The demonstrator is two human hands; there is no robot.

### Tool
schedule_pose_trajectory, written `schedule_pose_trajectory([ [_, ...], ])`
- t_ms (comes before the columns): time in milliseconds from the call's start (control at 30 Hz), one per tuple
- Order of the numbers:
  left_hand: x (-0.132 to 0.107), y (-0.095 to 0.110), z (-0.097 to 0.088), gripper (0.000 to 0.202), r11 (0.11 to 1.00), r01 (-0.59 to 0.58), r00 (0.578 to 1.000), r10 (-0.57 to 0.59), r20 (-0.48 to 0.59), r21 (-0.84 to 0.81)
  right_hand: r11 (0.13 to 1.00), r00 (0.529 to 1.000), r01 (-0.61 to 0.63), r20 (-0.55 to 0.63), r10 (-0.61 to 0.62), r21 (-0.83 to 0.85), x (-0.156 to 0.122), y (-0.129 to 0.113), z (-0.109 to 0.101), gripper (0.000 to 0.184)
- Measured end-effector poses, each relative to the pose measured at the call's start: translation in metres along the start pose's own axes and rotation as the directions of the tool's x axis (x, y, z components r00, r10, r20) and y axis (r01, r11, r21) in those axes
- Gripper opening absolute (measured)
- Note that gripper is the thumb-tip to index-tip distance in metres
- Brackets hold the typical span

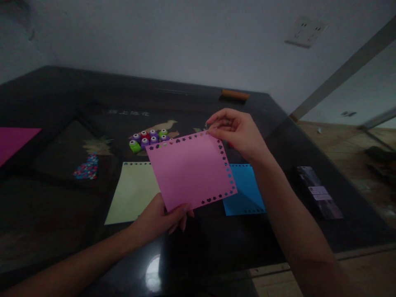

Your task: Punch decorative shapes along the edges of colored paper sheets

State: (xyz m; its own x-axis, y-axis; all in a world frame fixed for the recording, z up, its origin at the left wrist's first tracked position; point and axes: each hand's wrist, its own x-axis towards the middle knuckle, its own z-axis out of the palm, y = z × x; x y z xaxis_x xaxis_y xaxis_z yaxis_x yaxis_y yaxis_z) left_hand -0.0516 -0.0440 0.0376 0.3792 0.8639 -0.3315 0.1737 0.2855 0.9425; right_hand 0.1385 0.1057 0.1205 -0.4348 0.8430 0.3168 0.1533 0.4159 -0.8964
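Observation:
A pink sheet of paper point(188, 171) is held up and tilted above the dark table. Small punched shapes, such as stars and hearts, line its top and right edges and part of its bottom edge. My left hand point(170, 212) pinches its lower left corner. At the upper right corner, my right hand point(233, 130) grips the sheet between thumb and fingers. Behind it lie a pale green sheet point(133, 189) and a blue sheet point(246, 192), both partly covered and with punched edges. Several craft punches point(145, 138) in purple, green and red cluster beyond the pink sheet.
A pile of colourful paper bits point(88, 167) lies on the dark glossy table point(198, 251), left of the sheets. A magenta sheet point(15, 142) is at the far left. A dark package point(320, 194) sits at right, and a brown bar-shaped object point(235, 95) by the wall.

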Motion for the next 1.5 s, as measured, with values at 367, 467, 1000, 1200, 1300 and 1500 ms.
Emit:
schedule_pose_trajectory([
  [367, 0.002, -0.007, 0.001, 0.041, 0.997, -0.03, 0.999, 0.027, -0.04, -0.077, 1.0, 0.999, -0.019, 0.034, 0.019, -0.017, 0.0, 0.003, 0.003, 0.013],
  [467, 0.003, -0.008, 0.001, 0.042, 0.997, -0.025, 0.999, 0.022, -0.049, -0.067, 1.0, 0.998, -0.026, 0.052, 0.026, -0.004, 0.0, 0.004, 0.003, 0.013],
  [1000, 0.002, -0.009, 0.002, 0.038, 1.0, 0.0, 1.0, 0.0, -0.019, 0.026, 0.999, 0.995, -0.04, 0.087, 0.039, 0.011, -0.001, 0.006, 0.011, 0.009],
  [1200, 0.003, -0.008, -0.001, 0.039, 1.0, 0.0, 1.0, -0.001, 0.011, 0.031, 1.0, 0.997, -0.024, 0.078, 0.024, 0.006, -0.001, 0.006, 0.012, 0.009],
  [1300, 0.003, -0.007, -0.002, 0.04, 0.999, 0.009, 1.0, -0.01, 0.03, 0.032, 0.999, 0.996, -0.019, 0.082, 0.016, 0.027, -0.001, 0.007, 0.013, 0.009],
  [1500, 0.003, -0.006, -0.005, 0.044, 0.999, 0.038, 0.995, -0.041, 0.088, 0.037, 0.999, 0.996, 0.013, 0.088, -0.016, 0.033, 0.001, 0.01, 0.016, 0.011],
])
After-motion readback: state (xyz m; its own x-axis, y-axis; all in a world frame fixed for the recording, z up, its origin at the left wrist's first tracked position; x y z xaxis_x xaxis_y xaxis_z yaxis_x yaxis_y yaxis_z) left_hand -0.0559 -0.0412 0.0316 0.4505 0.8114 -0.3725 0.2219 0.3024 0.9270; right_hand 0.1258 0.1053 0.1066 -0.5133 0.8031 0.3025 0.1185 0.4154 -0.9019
